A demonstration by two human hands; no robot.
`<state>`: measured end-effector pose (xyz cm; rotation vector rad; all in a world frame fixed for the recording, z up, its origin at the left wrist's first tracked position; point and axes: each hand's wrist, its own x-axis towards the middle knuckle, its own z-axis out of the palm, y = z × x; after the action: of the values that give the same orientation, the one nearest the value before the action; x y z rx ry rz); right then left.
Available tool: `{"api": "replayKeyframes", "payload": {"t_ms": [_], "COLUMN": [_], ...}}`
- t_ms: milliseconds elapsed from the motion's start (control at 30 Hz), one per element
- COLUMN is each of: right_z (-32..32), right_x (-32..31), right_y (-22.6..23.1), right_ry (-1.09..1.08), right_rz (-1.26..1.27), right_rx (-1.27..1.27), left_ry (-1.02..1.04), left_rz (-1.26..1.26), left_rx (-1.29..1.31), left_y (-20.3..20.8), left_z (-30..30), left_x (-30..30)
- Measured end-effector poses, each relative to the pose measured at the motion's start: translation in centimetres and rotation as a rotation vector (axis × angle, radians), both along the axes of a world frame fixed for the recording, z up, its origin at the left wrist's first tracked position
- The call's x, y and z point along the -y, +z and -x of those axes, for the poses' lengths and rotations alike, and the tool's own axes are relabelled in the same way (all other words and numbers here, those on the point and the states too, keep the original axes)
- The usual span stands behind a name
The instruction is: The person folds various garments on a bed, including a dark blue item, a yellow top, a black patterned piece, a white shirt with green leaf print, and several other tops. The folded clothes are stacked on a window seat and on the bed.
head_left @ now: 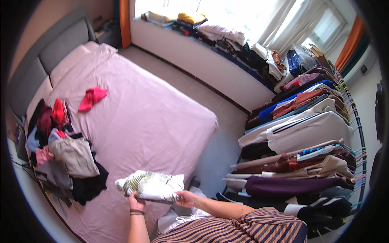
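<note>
Between my two hands is a folded white garment with a green leaf print, held over the near right edge of the bed. My left hand, with dark bands at the wrist, grips its lower left edge from below. At its right end my right hand pinches the lower corner. The fingers under the cloth are partly hidden. What kind of garment it is does not show. On the bed's left side lies a heap of loose clothes, beige, black, grey and red. A crumpled pink-red cloth sits apart from it.
The bed has a pink sheet and a grey headboard. To the right, a rack carries many hanging clothes. Folded clothes line the window ledge at the back. Grey floor runs between bed and rack.
</note>
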<state>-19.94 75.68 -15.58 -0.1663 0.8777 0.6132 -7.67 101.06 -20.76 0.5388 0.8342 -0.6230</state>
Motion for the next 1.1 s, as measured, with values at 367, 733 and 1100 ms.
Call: {"api": "replayKeyframes", "payload": {"t_ms": [367, 733, 1100], "right_z": [0.2, -0.7, -10.8], "right_x": [24.5, 39.5, 59.1], "right_y": [7.7, 11.3, 16.2], "right_ry": [-0.178, -0.581, -0.625], "right_rz": [0.045, -0.137, 0.043], "right_rx": [0.199, 0.445, 0.424], "left_ry": [-0.130, -0.464, -0.542], "left_rz": [0.056, 0.301, 0.376], "left_rx": [0.208, 0.396, 0.390], "left_y": [8.7, 16.4, 18.1], "left_z": [-3.4, -13.6, -25.7], "left_x": [26.6, 50.9, 74.6]}}
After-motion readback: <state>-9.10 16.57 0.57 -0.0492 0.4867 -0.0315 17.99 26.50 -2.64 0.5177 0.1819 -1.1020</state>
